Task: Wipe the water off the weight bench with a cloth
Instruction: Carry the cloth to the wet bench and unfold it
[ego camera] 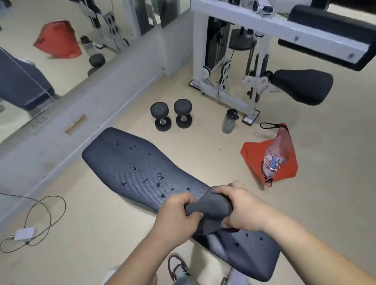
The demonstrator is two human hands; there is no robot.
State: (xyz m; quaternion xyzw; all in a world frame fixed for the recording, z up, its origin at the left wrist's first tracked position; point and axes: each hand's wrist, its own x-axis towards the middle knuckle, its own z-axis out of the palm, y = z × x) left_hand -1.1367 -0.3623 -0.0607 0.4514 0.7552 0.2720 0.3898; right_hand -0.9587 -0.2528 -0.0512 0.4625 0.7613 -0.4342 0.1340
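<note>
1. Two bare forearms rise from the bottom edge of the frame and converge at lower centre, wrists roughly level.
2. At the left of the pair, the left hand (pixel 177 213) has its fingers curled tight round one end of a dark grey bunched cloth (pixel 209 209), knuckles up.
3. Opposite it, the right hand (pixel 244 208) clasps the other end, its fingers wrapped round the fabric.
4. Between the two fists the cloth is a thick wad, held over the near part of the bench; whether it touches the pad I cannot tell.
5. Under them, the long dark ribbed padded weight bench (pixel 127 162) runs from lower right to centre left of the frame.
6. Beads of water (pixel 158 179) dot the pad beyond the hands, with a few more at lower right.
7. On the beige floor above centre stand two black dumbbells (pixel 171 115) and a grey bottle (pixel 229 121); a red bag (pixel 252 152) lies at centre right.
</note>
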